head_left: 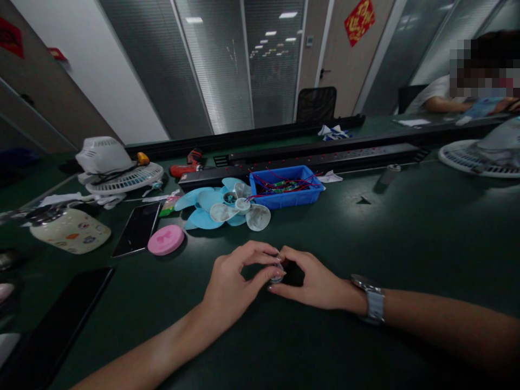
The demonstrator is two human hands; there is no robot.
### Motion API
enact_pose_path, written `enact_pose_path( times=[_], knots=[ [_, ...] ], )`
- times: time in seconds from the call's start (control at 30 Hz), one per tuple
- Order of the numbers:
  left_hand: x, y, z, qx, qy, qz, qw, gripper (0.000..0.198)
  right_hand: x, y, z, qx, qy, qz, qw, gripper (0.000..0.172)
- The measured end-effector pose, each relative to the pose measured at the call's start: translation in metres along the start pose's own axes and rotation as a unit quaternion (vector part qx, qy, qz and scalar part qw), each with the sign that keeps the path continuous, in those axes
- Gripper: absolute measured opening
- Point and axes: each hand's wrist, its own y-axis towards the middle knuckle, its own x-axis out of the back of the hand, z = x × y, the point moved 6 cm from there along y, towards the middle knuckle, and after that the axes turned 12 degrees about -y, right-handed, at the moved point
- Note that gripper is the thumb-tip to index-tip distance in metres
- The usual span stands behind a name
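A small, round, silvery or clear object [277,279] is between my hands, just above or on the dark green table; its kind is not clear. My left hand [239,273] is closed in a pinch on it, thumb in front and fingers over the top. From the other side my right hand [312,279] curls round it, forefinger and thumb at its edge, partly hidden behind my left fingertips. Beyond my hands lie pale blue and whitish fan blades [227,208], beside a blue bin [284,197] with red wires and small green boards.
To the left are a pink round case [166,240], a phone [137,228], a cream kettle [71,230] and a fan [117,165]. A red drill [189,163] and long black rails [325,158] lie behind. On the right stands a small cylinder [390,174]; a person sits far right.
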Motion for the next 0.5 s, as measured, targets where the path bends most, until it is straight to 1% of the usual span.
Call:
enact_pose_path(
  times=[0.23, 0.3, 0.33, 0.4, 0.47, 0.5],
  knots=[
    [-0.002, -0.001, -0.001, -0.030, 0.043, 0.015, 0.999, 0.022, -0.001, -0.001, 0.001, 0.001, -0.003, -0.002, 1.000, 0.026],
    [-0.002, -0.002, -0.002, -0.032, 0.043, 0.016, 0.998, 0.023, -0.001, -0.002, 0.001, 0.001, 0.004, 0.003, 1.000, 0.029],
    [-0.002, -0.002, -0.002, -0.032, 0.042, 0.018, 0.998, 0.023, 0.001, -0.002, 0.002, 0.002, 0.009, -0.007, 1.000, 0.032],
    [-0.002, -0.001, -0.003, -0.030, 0.042, 0.021, 0.998, 0.023, 0.015, -0.001, 0.007, 0.010, 0.013, -0.063, 0.998, 0.038],
    [-0.002, 0.000, -0.003, -0.029, 0.043, 0.024, 0.998, 0.022, 0.042, -0.001, 0.021, 0.039, -0.002, -0.157, 0.987, 0.042],
    [-0.002, 0.000, -0.003, -0.030, 0.042, 0.024, 0.998, 0.022, 0.056, -0.002, 0.032, 0.065, -0.019, -0.197, 0.978, 0.047]
  ],
)
